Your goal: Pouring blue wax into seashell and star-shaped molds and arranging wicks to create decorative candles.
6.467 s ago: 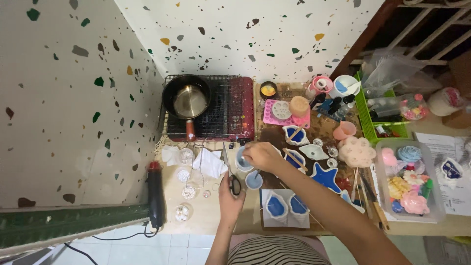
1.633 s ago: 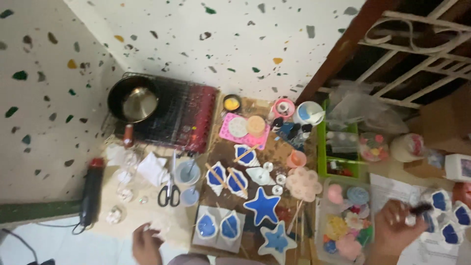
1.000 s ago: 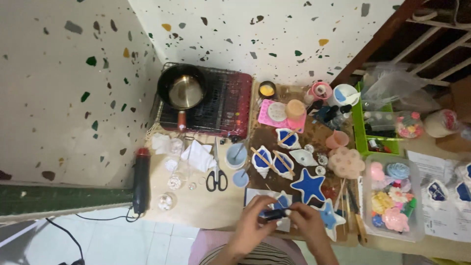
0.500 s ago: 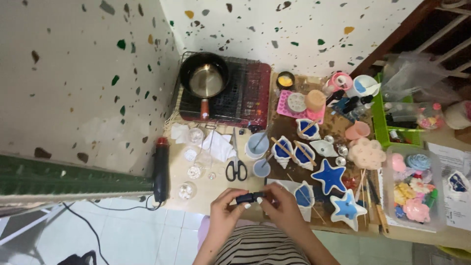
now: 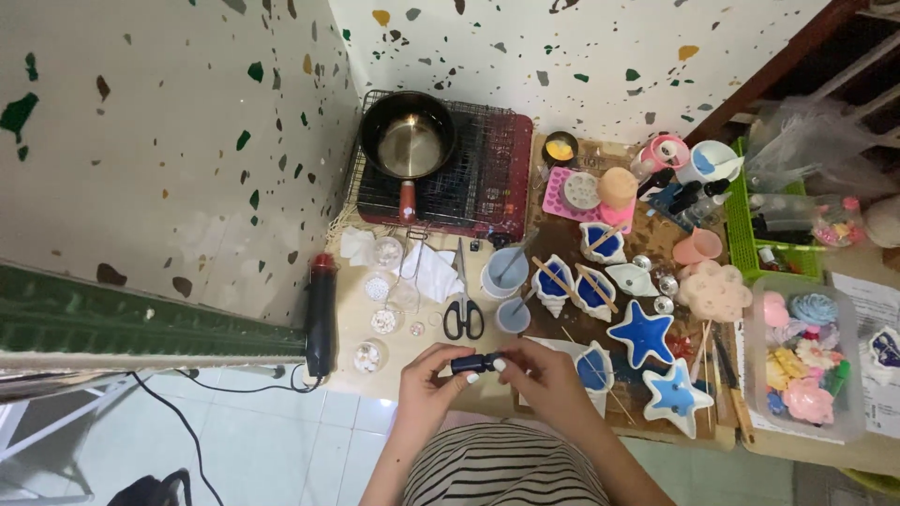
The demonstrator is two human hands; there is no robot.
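Two hands pinch one small dark bottle (image 5: 474, 363) between them at the table's near edge: left hand (image 5: 429, 371) grips its base, right hand (image 5: 536, 367) holds its cap end. Just beyond lie scissors (image 5: 462, 309) and blue-filled star moulds (image 5: 643, 333). Farther right, a clear tub (image 5: 804, 365) holds pastel shapes beside a white printed sheet (image 5: 879, 349).

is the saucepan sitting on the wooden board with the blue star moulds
No, the saucepan sits on the red stove against the wall, apart from the star moulds.
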